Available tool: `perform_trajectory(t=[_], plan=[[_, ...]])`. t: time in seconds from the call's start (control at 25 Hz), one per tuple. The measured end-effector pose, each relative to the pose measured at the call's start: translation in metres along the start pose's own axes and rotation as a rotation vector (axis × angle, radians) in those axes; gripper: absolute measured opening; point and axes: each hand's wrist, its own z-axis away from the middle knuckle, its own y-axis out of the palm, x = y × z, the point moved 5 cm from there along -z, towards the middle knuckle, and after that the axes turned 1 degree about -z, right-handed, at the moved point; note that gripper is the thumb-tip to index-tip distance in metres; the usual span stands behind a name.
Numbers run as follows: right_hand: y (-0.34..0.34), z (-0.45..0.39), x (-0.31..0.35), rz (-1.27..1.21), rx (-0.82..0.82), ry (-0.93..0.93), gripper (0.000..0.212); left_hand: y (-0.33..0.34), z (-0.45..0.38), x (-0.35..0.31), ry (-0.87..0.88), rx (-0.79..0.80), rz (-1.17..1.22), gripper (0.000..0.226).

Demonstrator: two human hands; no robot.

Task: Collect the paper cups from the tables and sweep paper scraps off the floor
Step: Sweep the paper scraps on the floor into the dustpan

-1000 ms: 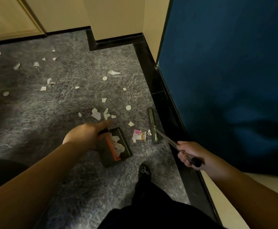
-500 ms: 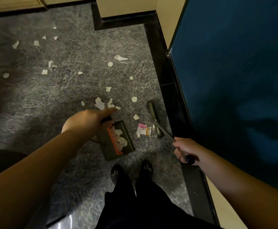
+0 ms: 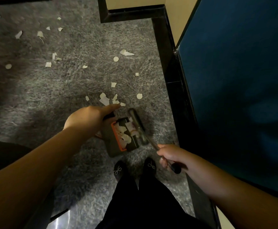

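A dark dustpan [image 3: 116, 146] with an orange inner edge lies on the grey floor just ahead of my feet, with several white paper scraps inside. My left hand [image 3: 88, 119] grips its handle from the left. My right hand [image 3: 171, 157] grips the metal handle of a small broom [image 3: 137, 124], whose head lies across the pan's right edge. Loose paper scraps [image 3: 105, 100] lie just beyond the pan, and more scraps [image 3: 48, 64] are scattered to the far left. No paper cups are in view.
A black baseboard [image 3: 169, 63] runs along the right side under a blue wall panel [image 3: 234, 80]. A cream wall corner [image 3: 135, 4] juts in at the top. My black shoes [image 3: 135, 169] stand directly behind the dustpan.
The broom head has swept left from the floor onto the pan's right edge, pushing the pink-and-white scraps into it. My right hand moved left and nearer. The view tilted down.
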Motion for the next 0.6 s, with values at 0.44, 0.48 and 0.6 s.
perform_trajectory(t=[0.44, 0.48, 0.6], plan=[[0.018, 0.025, -0.004, -0.158, 0.176, 0.032, 0.052, 0.009, 0.029, 0.025, 0.021, -0.021, 0.031, 0.050], [0.017, 0.028, -0.004, -0.154, 0.161, 0.023, 0.052, 0.008, 0.033, 0.026, 0.027, -0.041, 0.044, 0.054], [0.015, 0.039, 0.000, -0.145, 0.111, -0.006, 0.049, 0.012, 0.043, 0.029, 0.044, -0.027, 0.055, 0.060]])
